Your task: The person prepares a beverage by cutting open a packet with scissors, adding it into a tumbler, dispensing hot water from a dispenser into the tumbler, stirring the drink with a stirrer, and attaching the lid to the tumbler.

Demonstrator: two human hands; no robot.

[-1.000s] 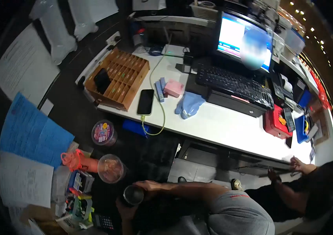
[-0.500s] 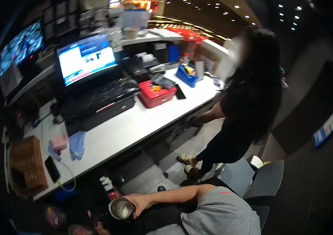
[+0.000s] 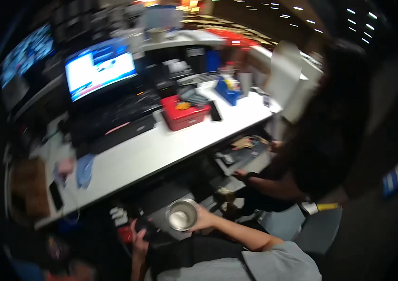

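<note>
My right hand (image 3: pixel 202 219) is closed around the side of a metal tumbler (image 3: pixel 182 215). The tumbler has no lid on, and I look down through its mouth to a pale bottom. To its left, my left hand (image 3: pixel 139 240) has its fingers curled against a small black object (image 3: pixel 148 228), too dark and blurred to name. Both hands are low in front of my lap, below the edge of the white counter (image 3: pixel 138 161).
At right a co-worker (image 3: pixel 330 122) in dark clothes stands with hands at an open drawer (image 3: pixel 241 150). The counter bears a lit monitor (image 3: pixel 100 70), a red cash box (image 3: pixel 185 114), a blue tape dispenser (image 3: pixel 228 90) and a phone (image 3: pixel 215 111). A grey chair (image 3: pixel 318 229) stands beside me.
The tumbler in my right hand has moved right and up. My left hand has risen further into view with the black object. The co-worker's drawer now shows pulled out.
</note>
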